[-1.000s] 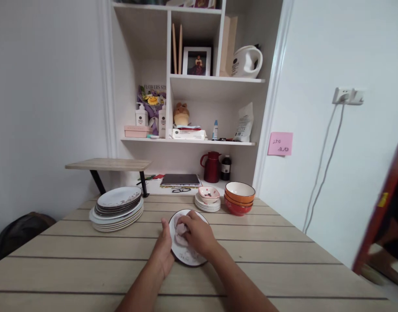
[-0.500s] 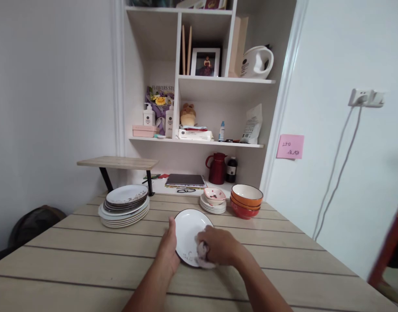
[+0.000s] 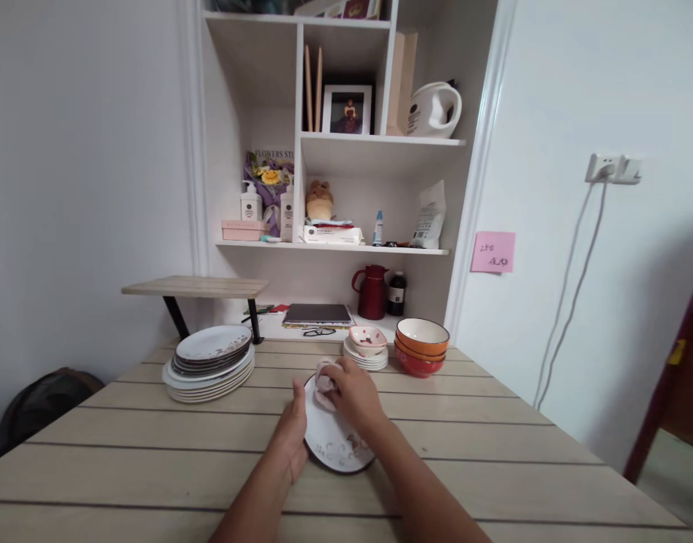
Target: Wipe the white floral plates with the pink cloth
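Note:
A white plate (image 3: 330, 437) with a dark rim and a small brown pattern is tilted toward me at the middle of the table. My left hand (image 3: 292, 436) grips its left edge, thumb up along the rim and the other fingers behind or under it. Bunched in my right hand (image 3: 353, 391) is a pale pinkish cloth (image 3: 325, 378), pressed on the plate's far part. My right wrist hides some of the plate's right side.
Stacked plates (image 3: 210, 373) stand at the left near a small wooden riser (image 3: 196, 286). Beyond my right hand are small dishes (image 3: 367, 351) and stacked orange and red bowls (image 3: 421, 358). Against the wall are a closed laptop (image 3: 317, 313), glasses (image 3: 319, 332) and a red jug (image 3: 372, 292).
My right hand has moved the cloth from the plate's near right edge up to its far side. My left hand keeps holding the plate. The view has shifted slightly.

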The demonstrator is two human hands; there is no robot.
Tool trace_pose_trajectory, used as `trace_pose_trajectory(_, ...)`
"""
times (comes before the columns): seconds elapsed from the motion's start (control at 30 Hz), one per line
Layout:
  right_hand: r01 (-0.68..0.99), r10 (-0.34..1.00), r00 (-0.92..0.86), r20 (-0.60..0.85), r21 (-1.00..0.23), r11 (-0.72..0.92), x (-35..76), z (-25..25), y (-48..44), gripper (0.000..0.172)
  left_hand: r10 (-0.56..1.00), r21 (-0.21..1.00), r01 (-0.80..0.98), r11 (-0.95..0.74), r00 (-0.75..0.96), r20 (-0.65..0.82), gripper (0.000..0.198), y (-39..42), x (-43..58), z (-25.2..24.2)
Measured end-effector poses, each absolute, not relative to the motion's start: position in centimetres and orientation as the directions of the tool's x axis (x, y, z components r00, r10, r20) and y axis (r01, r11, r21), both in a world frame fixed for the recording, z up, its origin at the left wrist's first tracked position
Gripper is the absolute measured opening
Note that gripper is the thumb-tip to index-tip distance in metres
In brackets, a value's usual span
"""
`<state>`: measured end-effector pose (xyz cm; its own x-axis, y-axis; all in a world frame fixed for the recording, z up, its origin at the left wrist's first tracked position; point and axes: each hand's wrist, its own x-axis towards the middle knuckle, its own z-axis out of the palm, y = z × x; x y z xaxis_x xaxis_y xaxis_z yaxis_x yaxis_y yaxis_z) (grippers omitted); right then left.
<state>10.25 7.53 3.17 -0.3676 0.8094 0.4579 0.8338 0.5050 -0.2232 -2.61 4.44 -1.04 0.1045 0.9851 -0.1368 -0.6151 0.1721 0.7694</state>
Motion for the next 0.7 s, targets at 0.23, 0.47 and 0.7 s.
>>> trace_pose_trajectory(0.23,0.952,0.951,-0.218,0.219,-0.165,0.256,14.6,3.2,7.4,0.040,0.978,0.774,-0.608,0.179,0.022,-0.209,0.069,4.3,-2.5,-0.7)
trace_pose_trajectory(0.47,0.840,0.846,-0.533,0.029,-0.097,0.533,14.2,3.2,5.1,0.034,0.966,0.709,-0.660,0.249,0.117,-0.231,0.074,4.5,-2.9,-1.0)
trace_pose_trajectory(0.7,0.740,0.791,-0.565,0.235,-0.278,0.612,10.1,2.6,5.1,0.037,0.941,0.662,-0.673,0.329,0.292,-0.172,0.081,4.8,-3.7,-1.3)
